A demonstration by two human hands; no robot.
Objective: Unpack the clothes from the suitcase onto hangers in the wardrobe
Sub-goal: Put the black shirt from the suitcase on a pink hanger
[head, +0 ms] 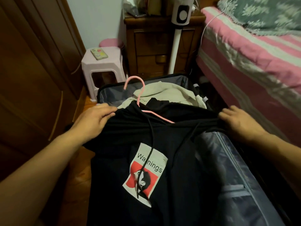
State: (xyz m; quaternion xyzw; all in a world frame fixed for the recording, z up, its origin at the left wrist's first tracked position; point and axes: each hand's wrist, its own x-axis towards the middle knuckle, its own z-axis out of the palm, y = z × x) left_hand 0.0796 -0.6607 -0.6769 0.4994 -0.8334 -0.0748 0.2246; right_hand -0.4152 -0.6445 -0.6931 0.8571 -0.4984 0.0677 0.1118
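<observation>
Already I have the black printed hoodie (146, 144) on the thin pink wire hanger (138, 98), left grip (96, 118) and right grip (236, 119) pinching its shoulders; beyond them, a cream garment (162, 93) waits in the open dark suitcase (228, 160).

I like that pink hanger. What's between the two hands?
In the head view, between the left hand and right hand stretches the black hoodie, with the pink hanger poking from its neck.

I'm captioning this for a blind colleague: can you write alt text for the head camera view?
Both hands, left hand and right hand, grip the shoulders of a black hoodie on a pink hanger, over an open suitcase holding a cream garment.
</observation>
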